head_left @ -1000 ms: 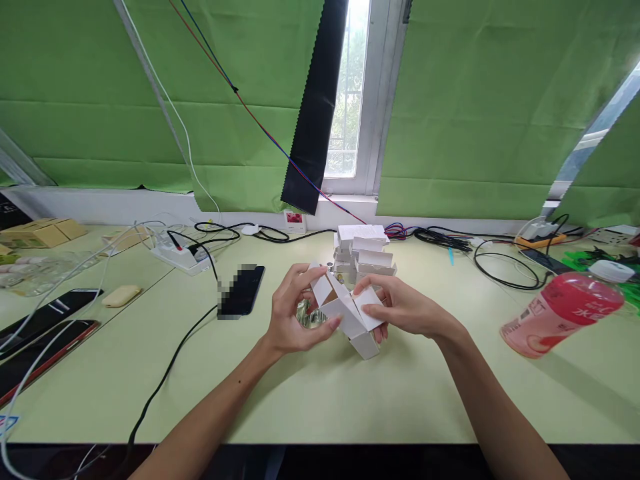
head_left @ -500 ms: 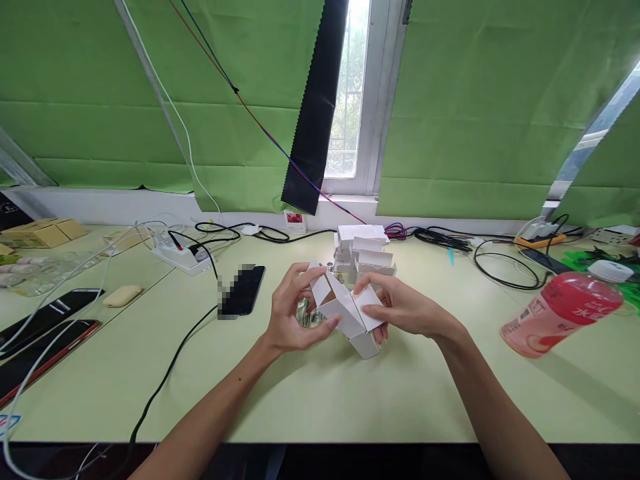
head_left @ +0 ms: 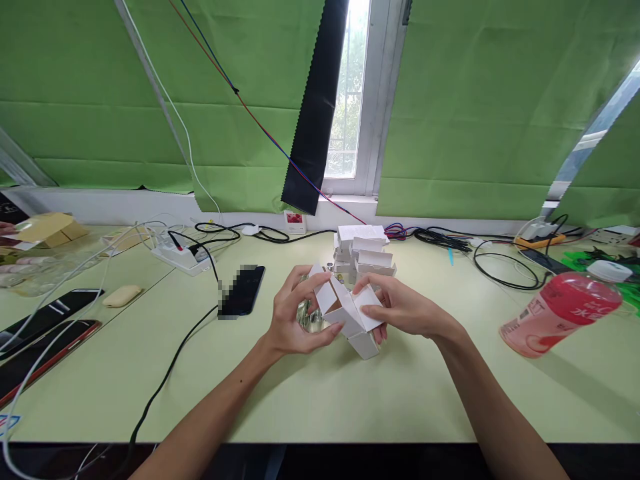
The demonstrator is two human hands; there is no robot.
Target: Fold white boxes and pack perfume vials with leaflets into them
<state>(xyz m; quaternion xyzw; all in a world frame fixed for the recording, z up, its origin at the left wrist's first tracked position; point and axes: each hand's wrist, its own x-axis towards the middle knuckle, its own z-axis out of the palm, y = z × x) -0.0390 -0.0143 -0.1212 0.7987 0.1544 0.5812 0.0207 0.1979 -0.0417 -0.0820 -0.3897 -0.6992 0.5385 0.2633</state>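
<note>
Between my hands, over the table, is a small white cardboard box (head_left: 350,320), tilted, with its near-left end open and flaps folded out. My left hand (head_left: 295,317) grips the open end, fingers on the upper flap and thumb at the lower edge. On the other end, my right hand (head_left: 397,307) pinches a flap with thumb and fingers; some of its fingertips are hidden beneath. Behind my left hand lies something clear and shiny (head_left: 311,319), partly covered. Beyond the box stands a pile of white boxes (head_left: 367,250), some with raised flaps.
A pink-labelled bottle (head_left: 555,313) stands on the right. To the left lie a black phone (head_left: 245,291), a power strip (head_left: 183,257), a cream case (head_left: 123,296) and two more dark phones. Black cables (head_left: 445,238) run along the wall. Someone's hand (head_left: 7,230) touches a yellow box (head_left: 50,230) at far left.
My left thumb and fingers have shifted slightly on the open end, whose flap is tipped a little more. Another person's hand has appeared at the yellow box at far left.
</note>
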